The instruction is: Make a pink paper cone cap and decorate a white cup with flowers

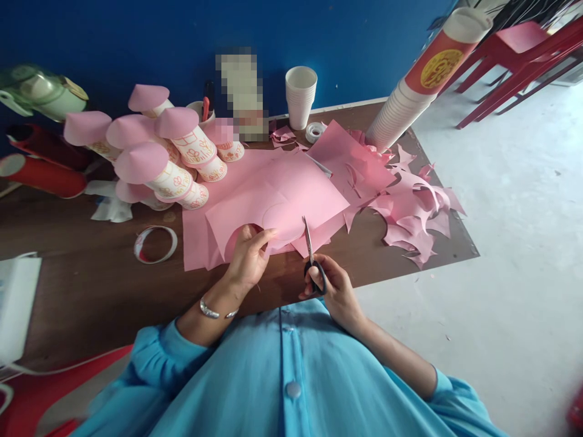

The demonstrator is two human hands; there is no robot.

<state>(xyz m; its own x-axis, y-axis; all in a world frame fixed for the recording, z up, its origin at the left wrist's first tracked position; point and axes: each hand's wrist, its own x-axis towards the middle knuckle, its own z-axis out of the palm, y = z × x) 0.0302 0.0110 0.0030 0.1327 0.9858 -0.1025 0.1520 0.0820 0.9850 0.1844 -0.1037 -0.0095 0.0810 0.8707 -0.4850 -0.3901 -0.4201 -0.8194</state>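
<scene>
The left hand [248, 260] pinches the sheet [291, 191] at its seven o'clock edge. The right hand [337, 288] curls round the scissors [310, 250], blades [307, 232] toward twelve, apparently touching the sheet.

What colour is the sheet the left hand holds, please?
The sheet is pink, clearest in the head view.

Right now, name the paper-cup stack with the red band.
The tall stack on the right: its red band bears a yellow emblem; the short stack is plain white.

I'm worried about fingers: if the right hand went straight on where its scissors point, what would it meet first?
Probably the top pink sheet, though depth is unclear; the left hand lies to the side of that line.
</scene>
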